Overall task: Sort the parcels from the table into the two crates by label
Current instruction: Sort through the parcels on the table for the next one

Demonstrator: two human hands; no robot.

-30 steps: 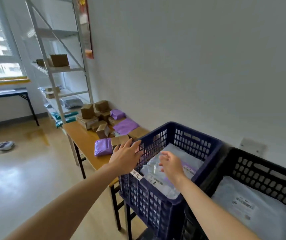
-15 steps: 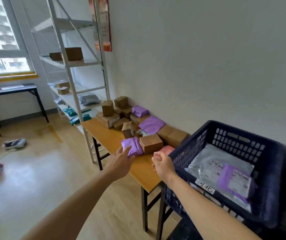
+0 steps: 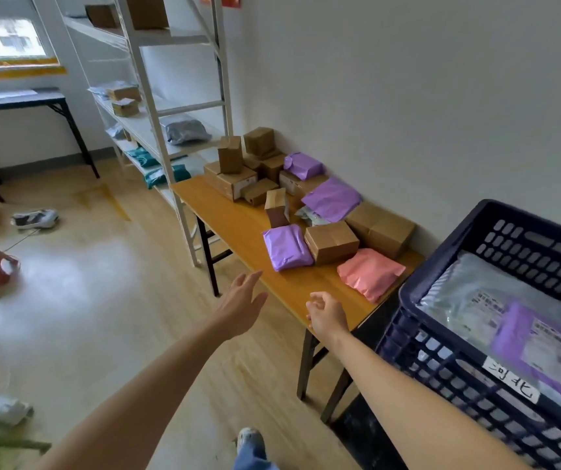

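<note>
Could send the pink parcel (image 3: 370,273) to the wrong crate (image 3: 441,252) if grabbed unread, no label showing, with left hand (image 3: 241,305) spread and right hand (image 3: 328,315) loosely curled, both empty.

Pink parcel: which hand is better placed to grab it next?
Probably the right. The right hand hovers empty at the table edge, just short of the pink parcel. The left hand, also empty, hangs off the table's side, nearer the purple parcel.
</note>
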